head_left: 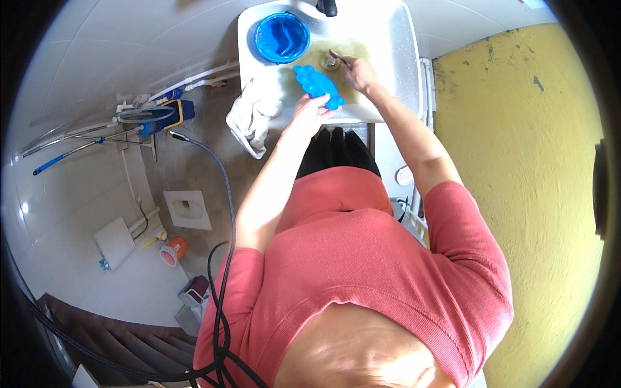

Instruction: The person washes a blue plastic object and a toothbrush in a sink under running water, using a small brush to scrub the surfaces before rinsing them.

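Observation:
Over a white sink (407,71) I hold a blue plastic paint palette (317,84) with rounded bumps along its edge. My left hand (312,108) grips its near end, tilting it above murky yellow-green water. In my right hand (361,75) is a thin brown-handled brush (340,59); its tip end points left, close above the drain (329,63). Whether it touches the drain, I cannot tell. At the sink's far left stands a round blue bucket (261,49). What lies inside the bucket is hard to make out.
A white cloth (251,119) hangs over the sink's left front corner. The black tap (328,7) is at the back. A yellow wall (517,161) rises on the right. To the left are a blue-handled mop (61,160), a squat toilet (189,210) and a black cable (228,187).

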A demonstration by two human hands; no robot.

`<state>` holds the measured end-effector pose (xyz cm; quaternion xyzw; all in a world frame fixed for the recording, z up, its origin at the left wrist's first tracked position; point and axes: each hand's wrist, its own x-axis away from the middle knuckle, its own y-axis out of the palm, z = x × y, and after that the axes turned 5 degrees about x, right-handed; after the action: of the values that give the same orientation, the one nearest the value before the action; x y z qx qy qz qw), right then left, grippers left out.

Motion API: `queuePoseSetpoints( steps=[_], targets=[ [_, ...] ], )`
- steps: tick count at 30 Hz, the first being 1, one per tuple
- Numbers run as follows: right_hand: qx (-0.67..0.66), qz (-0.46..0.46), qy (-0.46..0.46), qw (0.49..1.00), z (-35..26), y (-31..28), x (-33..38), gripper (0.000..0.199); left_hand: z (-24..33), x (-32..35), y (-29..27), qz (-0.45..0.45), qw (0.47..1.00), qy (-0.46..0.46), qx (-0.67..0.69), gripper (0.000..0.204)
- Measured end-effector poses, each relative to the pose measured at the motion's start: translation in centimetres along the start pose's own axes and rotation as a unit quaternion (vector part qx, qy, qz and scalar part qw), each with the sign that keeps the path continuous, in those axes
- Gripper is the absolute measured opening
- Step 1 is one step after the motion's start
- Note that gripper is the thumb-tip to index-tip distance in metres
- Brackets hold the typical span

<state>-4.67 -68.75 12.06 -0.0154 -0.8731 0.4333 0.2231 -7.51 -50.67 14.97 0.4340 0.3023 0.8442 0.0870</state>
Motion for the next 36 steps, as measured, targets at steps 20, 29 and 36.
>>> queuePoseSetpoints(
  steps=[20,29,36],
  targets=[
    [-0.058,0.104,-0.050,0.992,0.7,-4.1,8.2,0.035,-3.8,-7.5,3.2,0.073,0.969,0.133,0.195,0.039],
    [0.023,0.070,-0.136,0.988,0.1,-2.9,9.4,0.034,-3.6,-7.6,2.0,0.107,0.964,0.107,0.221,0.038],
    [0.045,0.082,-0.193,0.977,-0.7,-2.2,9.7,0.039,-3.7,-7.1,0.3,0.086,0.969,0.105,0.204,0.031]
  ],
)
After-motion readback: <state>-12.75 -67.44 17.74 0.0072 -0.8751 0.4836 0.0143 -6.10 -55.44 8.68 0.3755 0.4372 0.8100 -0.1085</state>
